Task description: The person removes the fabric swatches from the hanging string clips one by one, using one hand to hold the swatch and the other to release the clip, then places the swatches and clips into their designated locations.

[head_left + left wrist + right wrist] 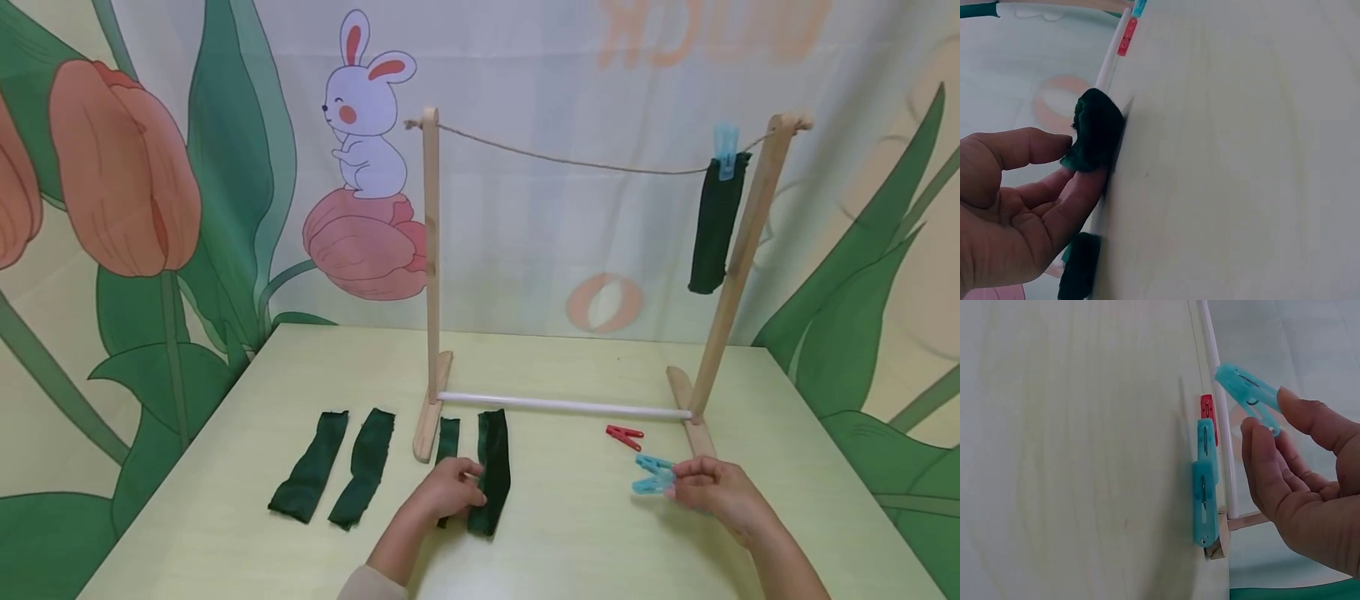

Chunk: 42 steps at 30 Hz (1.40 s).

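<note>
My left hand (452,486) pinches the edge of a dark green cloth strip (497,475) that lies on the table. Thumb and fingers close round its side in the left wrist view, where the strip (1099,128) bulges up. My right hand (716,493) holds a light blue clothespin (1247,390) by its handle ends, raised off the table. Two more blue clothespins (1205,503) lie below it, beside a red clothespin (625,436). Another dark green strip (448,437) is partly hidden behind my left hand.
Two green strips (311,467) (363,467) lie further left. Behind stands a wooden frame (431,250) with a white bottom bar (562,406) and a sagging string (562,158). A blue clothespin (726,152) fastens a green strip (717,229) near the string's right end.
</note>
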### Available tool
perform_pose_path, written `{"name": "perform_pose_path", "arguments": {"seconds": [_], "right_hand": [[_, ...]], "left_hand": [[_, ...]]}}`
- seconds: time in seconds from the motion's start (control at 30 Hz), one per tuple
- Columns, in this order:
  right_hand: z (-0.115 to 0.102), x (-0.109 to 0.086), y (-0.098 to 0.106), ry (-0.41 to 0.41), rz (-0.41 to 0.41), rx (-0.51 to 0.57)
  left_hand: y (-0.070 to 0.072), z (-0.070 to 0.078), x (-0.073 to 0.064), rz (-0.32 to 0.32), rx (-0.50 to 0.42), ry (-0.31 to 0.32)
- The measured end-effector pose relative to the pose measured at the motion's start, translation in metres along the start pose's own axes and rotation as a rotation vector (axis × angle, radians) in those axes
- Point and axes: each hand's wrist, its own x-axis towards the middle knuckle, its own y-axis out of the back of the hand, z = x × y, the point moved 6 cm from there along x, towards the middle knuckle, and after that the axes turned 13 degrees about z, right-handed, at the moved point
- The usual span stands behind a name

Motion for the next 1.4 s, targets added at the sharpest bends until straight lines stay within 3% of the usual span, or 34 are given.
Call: {"name": "perform_pose_path", "arguments": {"seconds": [0.27,0.63,0.83,1.27,1.4], "right_hand": [[0.008,0.003,-0.001,-0.037,-0.015,-0.075],[0.017,0.009,-0.001,-0.016,-0.002,-0.255],[0.02,0.01,-0.004,-0.018,-0.005,-0.313],[0.017,0.006,0.004,-0.005,0.005,-0.307],[0.007,0.002,0.011,0.077,-0.032,-0.217]], "left_hand": [[0.007,0.003,-0.008,-0.079,0.019,0.032],[0.0,0.003,-0.008,-0.117,-0.003,0.053],[0.004,0.002,-0.009,-0.114,-0.001,0.072],[0.016,0.017,-0.016,-0.14,-0.054,0.032],[0.018,0.026,-0.015,-0.147,-0.073,-0.013]]}}
